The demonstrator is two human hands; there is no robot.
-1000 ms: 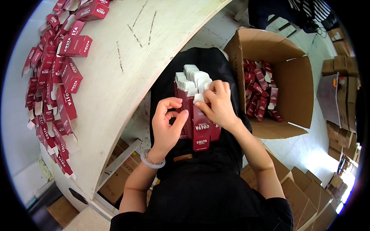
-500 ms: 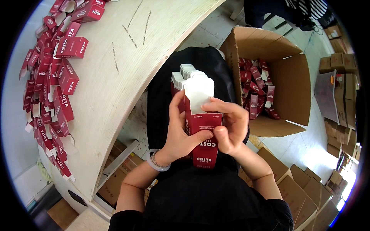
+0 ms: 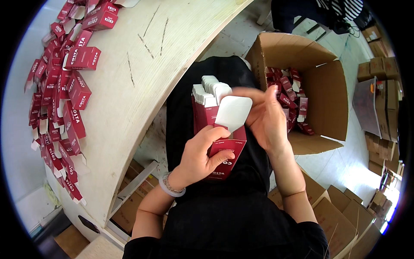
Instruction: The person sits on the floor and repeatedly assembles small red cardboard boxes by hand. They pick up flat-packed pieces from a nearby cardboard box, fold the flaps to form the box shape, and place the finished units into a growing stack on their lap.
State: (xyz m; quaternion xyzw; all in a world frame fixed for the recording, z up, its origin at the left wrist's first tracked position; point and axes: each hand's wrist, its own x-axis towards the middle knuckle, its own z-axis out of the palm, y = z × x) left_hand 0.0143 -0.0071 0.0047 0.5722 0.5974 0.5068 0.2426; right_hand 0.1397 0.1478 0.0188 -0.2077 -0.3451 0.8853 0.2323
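My left hand (image 3: 202,149) grips a small dark-red paper carton (image 3: 233,151) above my lap, thumb on its front and fingers at the upper edge. The carton's top is open, and a white flap (image 3: 235,111) stands up from it. My right hand (image 3: 268,116) is off the carton's body, fingers stretched and partly blurred, beside the flap. Whether a fingertip touches the flap's back edge, I cannot tell. Just beyond the carton, a stack of flattened red cartons (image 3: 205,114) with white tabs rests on the black cloth over my lap.
Folded red cartons (image 3: 79,90) lie heaped along the left side of the pale wooden table (image 3: 129,99). To the right stands a large open cardboard box (image 3: 325,103) with more red cartons inside. Brown boxes (image 3: 338,216) are at the lower right. Another person's dark-clothed legs (image 3: 293,15) show at top.
My right hand has let go of the carton and moved up and right. The carton in my left hand has turned and tilted, its flap now leaning right.
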